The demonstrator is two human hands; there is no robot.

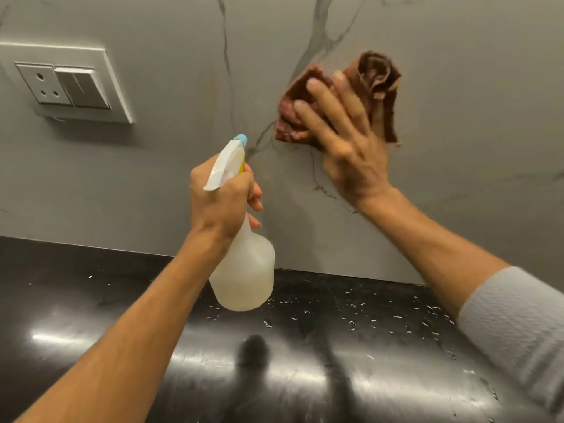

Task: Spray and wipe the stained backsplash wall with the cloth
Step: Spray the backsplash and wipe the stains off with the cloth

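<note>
The wall (305,32), grey marble with dark veins, is filling the far half of the view, and the black bench (91,300) is running along its foot, glossy and carrying scattered droplets near the right. At the far left a socket plate (65,83) is sitting on the wall, well apart from the work. The bottle (244,276), translucent and pale, is hanging over the bench just left of centre; the left hand (224,196) is clamped round its neck, fingers curled at the trigger, nozzle (241,138) pointing at the wall beside the cloth. The right hand (345,138) is lying flat and spread, pressing the brown cloth (378,77) against the wall right of centre, the cloth bunching out past the fingertips and to the right. No clear stain is showing near the cloth; only a faint yellowish streak is lying left of it, by a vein. Judging by this, the wiping step is in hand while the bottle is waiting at the ready. The next move is probably calling for firm strokes across the sprayed patch, then another spray toward that streak, aimed away from the socket plate.
</note>
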